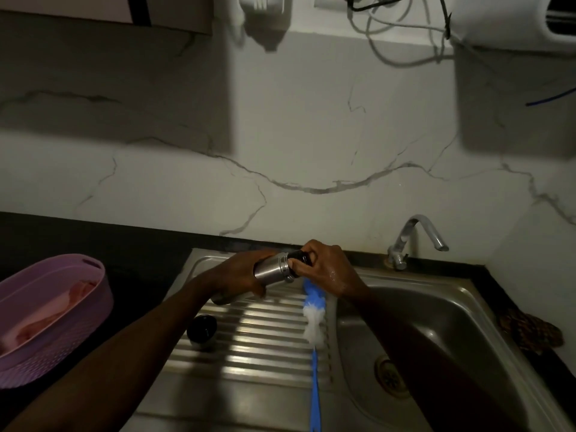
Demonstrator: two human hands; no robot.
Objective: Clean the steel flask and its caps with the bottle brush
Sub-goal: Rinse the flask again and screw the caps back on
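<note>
My left hand (241,275) grips the steel flask (271,269) around its body and holds it tilted above the ribbed drainboard (249,344). At the flask's mouth, my right hand (327,269) is closed around a black inner cap (301,256). A second cap (202,330), dark with a steel rim, stands on the drainboard below my left forearm. The bottle brush (314,319), with a blue handle and blue-and-white bristles, lies along the drainboard's right edge beside the basin.
The steel sink basin (436,325) with its drain (391,377) lies at the right, under a tap (417,235) at the back. A purple perforated basket (59,319) sits on the dark counter at left. A brown patterned cloth (530,332) lies right of the sink.
</note>
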